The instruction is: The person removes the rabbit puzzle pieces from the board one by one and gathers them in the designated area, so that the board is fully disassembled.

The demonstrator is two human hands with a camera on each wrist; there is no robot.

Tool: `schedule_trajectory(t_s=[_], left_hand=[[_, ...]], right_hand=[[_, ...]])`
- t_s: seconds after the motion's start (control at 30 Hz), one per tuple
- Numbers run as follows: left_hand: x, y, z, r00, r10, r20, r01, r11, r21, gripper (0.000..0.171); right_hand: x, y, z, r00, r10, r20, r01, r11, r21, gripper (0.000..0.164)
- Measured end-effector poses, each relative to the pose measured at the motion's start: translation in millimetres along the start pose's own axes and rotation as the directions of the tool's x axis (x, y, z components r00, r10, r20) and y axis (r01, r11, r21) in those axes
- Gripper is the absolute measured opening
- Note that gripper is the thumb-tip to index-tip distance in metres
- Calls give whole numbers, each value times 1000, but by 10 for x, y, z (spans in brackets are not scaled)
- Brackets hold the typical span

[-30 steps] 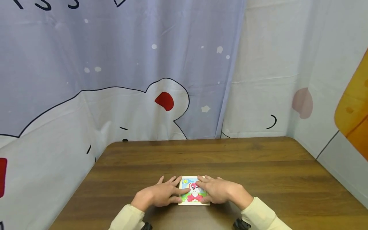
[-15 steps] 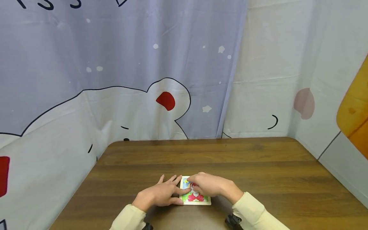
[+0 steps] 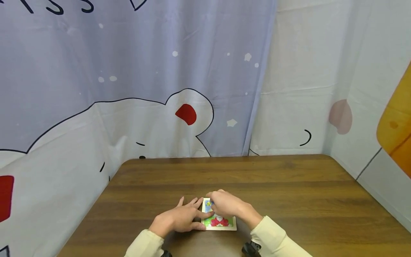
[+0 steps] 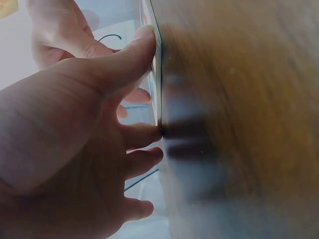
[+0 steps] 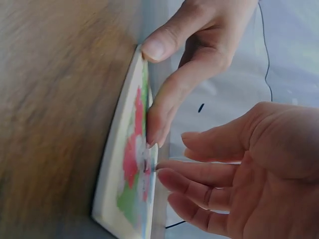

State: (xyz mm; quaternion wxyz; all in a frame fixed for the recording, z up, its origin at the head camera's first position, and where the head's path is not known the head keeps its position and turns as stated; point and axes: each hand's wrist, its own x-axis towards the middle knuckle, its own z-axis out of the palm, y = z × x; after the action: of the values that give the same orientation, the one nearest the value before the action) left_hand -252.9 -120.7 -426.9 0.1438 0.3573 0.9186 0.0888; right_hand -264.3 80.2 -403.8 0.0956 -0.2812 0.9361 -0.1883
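- Head: the board [image 3: 221, 223] is laid flat on the table [image 3: 305, 207]; the table is backed by a curtain [image 3: 144, 53]. The board's left edge is overlapped by the left hand [image 3: 179, 218], fingers spread apart; its upper right is hidden by the right hand [image 3: 226, 204].
- Left wrist: the board is seen edge-on and partly blocked by the left hand.
- Right wrist: the right fingers are loosely bent beside the board, thumb apart; contact cannot be confirmed.
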Motion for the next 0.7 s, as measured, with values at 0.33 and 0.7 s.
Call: schedule_trajectory(t_s=[0.33, 0.7], left_hand=[[2, -6, 21, 1000, -14, 14, 14, 1000, -11, 56], [4, 7, 3, 1000, -15, 5, 15, 999, -30, 57]], right_hand=[[66, 94, 101, 1000, -7, -7, 7, 1000, 8, 42], [128, 186, 96, 999, -52, 10, 52, 998, 40, 34]])
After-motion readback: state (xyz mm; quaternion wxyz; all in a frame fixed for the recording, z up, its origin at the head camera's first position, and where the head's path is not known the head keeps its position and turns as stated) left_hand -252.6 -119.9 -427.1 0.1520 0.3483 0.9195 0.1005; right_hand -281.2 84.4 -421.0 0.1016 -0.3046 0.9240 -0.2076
